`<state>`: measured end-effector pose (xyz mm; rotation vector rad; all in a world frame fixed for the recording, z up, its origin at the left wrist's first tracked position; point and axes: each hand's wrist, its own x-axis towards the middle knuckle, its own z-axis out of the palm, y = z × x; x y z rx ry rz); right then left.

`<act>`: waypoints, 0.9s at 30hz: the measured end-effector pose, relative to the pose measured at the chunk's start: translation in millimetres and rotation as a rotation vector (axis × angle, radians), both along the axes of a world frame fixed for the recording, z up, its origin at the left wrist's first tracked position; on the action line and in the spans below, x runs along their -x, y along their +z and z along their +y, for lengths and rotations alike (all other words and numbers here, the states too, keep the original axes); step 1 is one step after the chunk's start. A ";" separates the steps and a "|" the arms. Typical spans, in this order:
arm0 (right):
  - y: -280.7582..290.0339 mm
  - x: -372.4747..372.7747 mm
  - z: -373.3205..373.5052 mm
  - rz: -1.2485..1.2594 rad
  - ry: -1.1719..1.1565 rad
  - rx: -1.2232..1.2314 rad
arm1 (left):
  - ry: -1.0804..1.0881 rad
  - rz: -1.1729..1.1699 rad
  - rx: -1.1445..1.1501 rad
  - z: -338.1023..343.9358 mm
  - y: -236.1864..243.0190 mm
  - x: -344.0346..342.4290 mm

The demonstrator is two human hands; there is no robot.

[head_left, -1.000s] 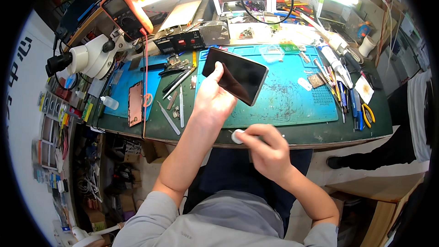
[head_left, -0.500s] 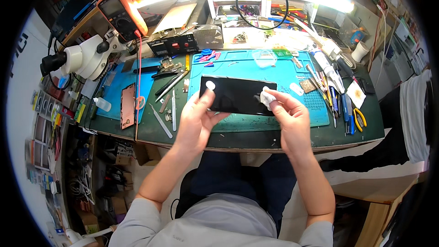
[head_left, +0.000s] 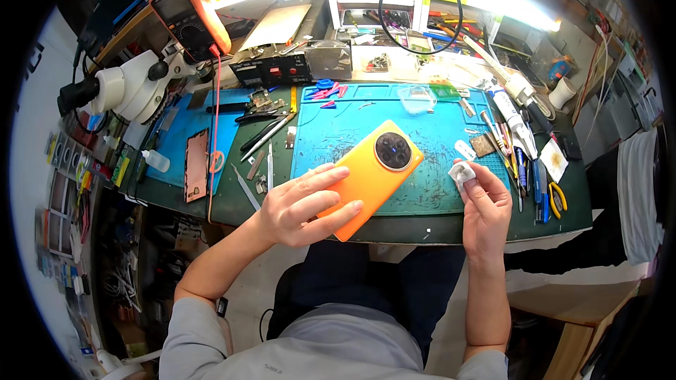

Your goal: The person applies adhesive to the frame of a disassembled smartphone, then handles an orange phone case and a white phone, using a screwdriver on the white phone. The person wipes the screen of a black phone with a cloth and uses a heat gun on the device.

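Observation:
My left hand [head_left: 304, 204] grips an orange smartphone [head_left: 365, 184] by its lower left end, fingers spread across the back cover. The phone is tilted above the blue mat, its round black camera module [head_left: 393, 151] at the upper right end. Its screen faces away from me and is hidden. Off to the right, apart from the phone, my right hand [head_left: 484, 204] pinches a small crumpled white wipe [head_left: 461, 172] between thumb and fingers.
A blue work mat [head_left: 324, 134] covers the middle of the bench. Tweezers [head_left: 246, 186] and a pink back panel [head_left: 197, 165] lie left; pens, screwdrivers and yellow-handled pliers [head_left: 558, 200] lie right. A microscope [head_left: 127, 88] and an orange multimeter [head_left: 189, 14] stand at the back left.
The phone has been turned over from its black screen to its orange back and tilted. My right hand has let go of its edge and moved right with the wipe.

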<state>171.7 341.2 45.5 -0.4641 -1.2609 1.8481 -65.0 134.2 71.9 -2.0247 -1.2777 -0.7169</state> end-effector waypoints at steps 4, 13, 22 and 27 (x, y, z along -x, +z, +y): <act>2.8 3.1 -7.4 -0.028 -0.007 -0.001 | -0.021 0.018 -0.007 0.5 -5.3 4.7; 4.0 1.0 -7.7 -0.013 -0.007 -0.037 | -0.019 0.046 0.015 5.9 -4.9 12.3; 11.2 -30.6 45.6 -0.329 -0.645 -0.715 | 0.057 -0.982 0.163 11.0 4.4 -8.8; 17.4 -23.1 57.2 -0.724 -0.584 -1.017 | -0.009 -2.074 0.665 27.4 23.8 -4.3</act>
